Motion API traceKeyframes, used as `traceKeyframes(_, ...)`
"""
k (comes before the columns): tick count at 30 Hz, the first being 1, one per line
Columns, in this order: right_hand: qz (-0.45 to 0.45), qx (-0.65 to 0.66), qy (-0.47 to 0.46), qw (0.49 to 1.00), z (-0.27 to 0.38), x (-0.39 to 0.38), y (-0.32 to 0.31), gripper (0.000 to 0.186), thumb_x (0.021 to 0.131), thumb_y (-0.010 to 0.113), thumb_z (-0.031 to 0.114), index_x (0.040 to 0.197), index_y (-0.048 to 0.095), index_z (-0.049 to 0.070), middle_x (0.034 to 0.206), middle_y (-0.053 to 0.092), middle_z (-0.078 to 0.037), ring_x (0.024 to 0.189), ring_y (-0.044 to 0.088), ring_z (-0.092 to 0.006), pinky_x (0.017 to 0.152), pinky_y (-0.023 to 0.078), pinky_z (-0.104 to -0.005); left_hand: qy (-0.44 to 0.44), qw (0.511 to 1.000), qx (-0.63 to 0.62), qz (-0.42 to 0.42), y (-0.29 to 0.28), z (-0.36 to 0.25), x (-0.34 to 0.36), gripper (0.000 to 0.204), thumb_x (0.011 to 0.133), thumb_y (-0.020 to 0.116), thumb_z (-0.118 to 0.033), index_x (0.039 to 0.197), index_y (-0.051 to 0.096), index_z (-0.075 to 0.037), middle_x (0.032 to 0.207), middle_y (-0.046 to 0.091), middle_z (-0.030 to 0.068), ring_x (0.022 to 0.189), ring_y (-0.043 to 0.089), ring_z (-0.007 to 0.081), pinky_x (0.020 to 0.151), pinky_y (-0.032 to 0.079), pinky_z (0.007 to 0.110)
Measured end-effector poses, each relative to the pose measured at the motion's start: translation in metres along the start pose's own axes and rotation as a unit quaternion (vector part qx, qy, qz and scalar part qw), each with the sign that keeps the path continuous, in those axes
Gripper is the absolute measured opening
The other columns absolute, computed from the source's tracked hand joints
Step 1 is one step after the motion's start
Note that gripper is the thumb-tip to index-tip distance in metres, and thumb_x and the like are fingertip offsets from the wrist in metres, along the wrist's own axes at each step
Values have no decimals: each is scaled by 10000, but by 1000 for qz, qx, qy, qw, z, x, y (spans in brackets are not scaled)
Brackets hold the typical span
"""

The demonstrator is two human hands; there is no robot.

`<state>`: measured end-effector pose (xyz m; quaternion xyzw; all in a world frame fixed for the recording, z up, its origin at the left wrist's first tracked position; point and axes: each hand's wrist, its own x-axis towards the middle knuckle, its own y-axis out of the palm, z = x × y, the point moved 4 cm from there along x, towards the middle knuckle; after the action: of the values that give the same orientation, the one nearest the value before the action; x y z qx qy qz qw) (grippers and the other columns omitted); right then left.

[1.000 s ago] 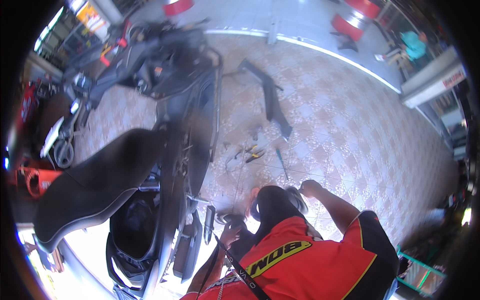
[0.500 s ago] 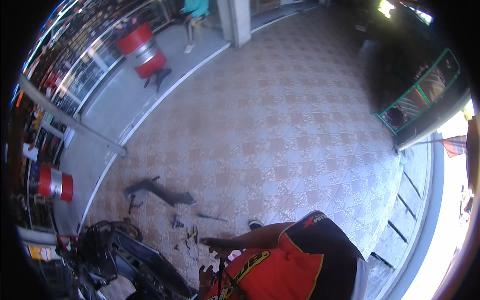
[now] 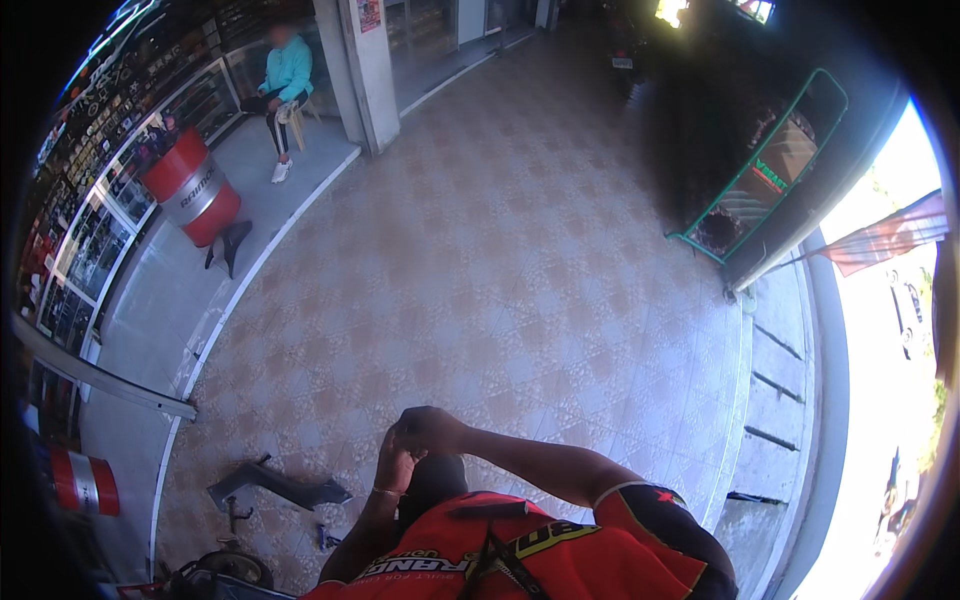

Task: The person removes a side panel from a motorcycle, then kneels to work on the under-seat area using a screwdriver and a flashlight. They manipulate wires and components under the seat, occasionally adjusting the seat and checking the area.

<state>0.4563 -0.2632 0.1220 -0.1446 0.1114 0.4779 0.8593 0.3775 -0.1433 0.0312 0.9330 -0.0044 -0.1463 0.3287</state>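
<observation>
In front of my body, just above the red and black shirt, my two hands meet. My right hand (image 3: pixel 430 428) is closed, with its fingers curled over toward my left hand. Pressed up against it is my left hand (image 3: pixel 396 464), also closed, with a band around its wrist. What they hold between them, if anything, is hidden. On the tiled floor to the left lies a dark, bent plastic panel (image 3: pixel 285 487). Close to it are a small dark metal part (image 3: pixel 236 514) and another small item (image 3: pixel 327 538).
Part of a motorcycle (image 3: pixel 225 572) shows at the lower left. Red and silver drums (image 3: pixel 195 190) stand along the shopfront, where a person in a teal top (image 3: pixel 288 68) sits on a chair. A green-framed stand (image 3: pixel 765 170) is at the right by drain slots (image 3: pixel 778 385).
My view has shifted, and most of the motorcycle and tools have dropped out at the lower left. My hands have moved up and come together in front of me.
</observation>
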Motion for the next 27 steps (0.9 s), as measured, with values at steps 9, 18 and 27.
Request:
traceKeyframes(9,-254,276,80,924,-5,-1,-221,234,942,695,176,1051,619,-17,945,684,-68,846,640,-111,776,526,-280,-118,903,365,194,96,-53,273,582,891,753,-242,1353,468,-34,951,569,1,855,559,74,764,487,254)
traceKeyframes(18,-231,148,-258,926,92,33,-461,215,919,692,35,1128,653,10,1009,706,-49,907,638,-104,795,518,-283,-6,925,241,295,262,-183,462,435,935,697,-236,1298,537,-57,1098,616,43,1044,588,151,951,451,336)
traceKeyframes(27,-344,-193,4,919,0,189,-803,223,960,647,245,1102,664,74,963,713,-87,871,693,-191,788,548,-325,-45,766,625,146,195,-140,833,481,866,738,-351,1164,591,-4,820,639,57,790,642,173,706,504,299)
